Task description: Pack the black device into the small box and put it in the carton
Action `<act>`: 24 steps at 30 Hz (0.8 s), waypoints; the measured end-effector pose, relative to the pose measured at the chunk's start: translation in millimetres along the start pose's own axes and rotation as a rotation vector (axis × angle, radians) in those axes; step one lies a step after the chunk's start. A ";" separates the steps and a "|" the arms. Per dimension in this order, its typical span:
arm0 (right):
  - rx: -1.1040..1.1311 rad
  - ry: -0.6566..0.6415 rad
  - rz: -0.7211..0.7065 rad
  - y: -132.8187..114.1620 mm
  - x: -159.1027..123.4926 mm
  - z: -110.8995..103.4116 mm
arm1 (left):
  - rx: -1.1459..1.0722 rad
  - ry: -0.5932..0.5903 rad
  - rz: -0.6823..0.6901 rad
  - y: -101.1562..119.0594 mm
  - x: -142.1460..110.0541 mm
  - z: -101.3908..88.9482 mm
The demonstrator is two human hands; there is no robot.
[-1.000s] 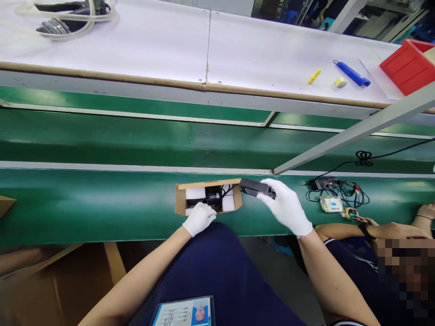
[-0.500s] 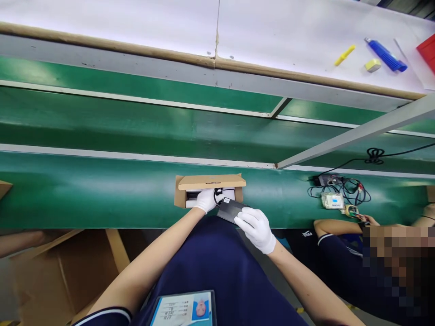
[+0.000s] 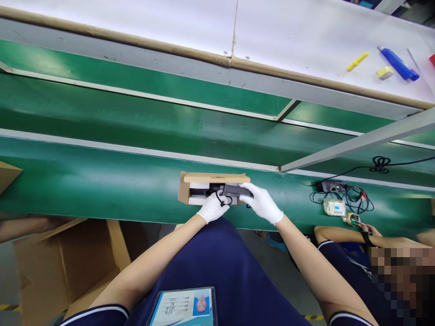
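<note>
Fingertips of the gloved right hand close around the dark adapter, holding it level over the open cardboard box so that it lines up with the white foam inside. The gloved left hand pinches the black cord at the box's near edge, keeping the loop clear of the opening. The box sits on the green belt, flap raised at the back. Half a second earlier the adapter was outside the box, near the body; now it is over the opening.
</note>
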State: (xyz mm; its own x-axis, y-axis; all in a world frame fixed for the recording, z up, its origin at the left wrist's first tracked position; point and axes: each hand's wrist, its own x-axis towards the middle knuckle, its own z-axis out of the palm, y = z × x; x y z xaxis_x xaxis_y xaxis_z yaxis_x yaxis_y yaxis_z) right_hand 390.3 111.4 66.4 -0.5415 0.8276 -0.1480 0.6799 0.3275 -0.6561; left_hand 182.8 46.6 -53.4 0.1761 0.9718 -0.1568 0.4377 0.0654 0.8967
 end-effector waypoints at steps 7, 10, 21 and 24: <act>-0.539 -0.232 -0.044 -25.7 76.5 0.6 | 0.010 0.121 -0.097 -4.6 -15.0 -2.3; -0.755 -0.291 -0.084 -42.0 91.5 22.8 | 0.049 0.165 -0.188 -6.2 -15.7 -3.8; -0.963 -0.269 -0.097 -43.9 104.5 67.0 | 0.338 0.095 -0.356 3.4 -5.2 -5.9; -0.973 -0.274 -0.118 -46.9 112.2 84.4 | 0.393 0.088 -0.358 5.8 0.4 -4.0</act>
State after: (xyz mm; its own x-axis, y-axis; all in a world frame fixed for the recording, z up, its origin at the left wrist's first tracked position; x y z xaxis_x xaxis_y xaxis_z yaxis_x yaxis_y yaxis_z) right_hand 255.9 150.3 18.2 -0.6428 0.6729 -0.3661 0.6556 0.7305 0.1915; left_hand 181.9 48.3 -46.6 -0.1119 0.9206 -0.3741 0.7567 0.3229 0.5684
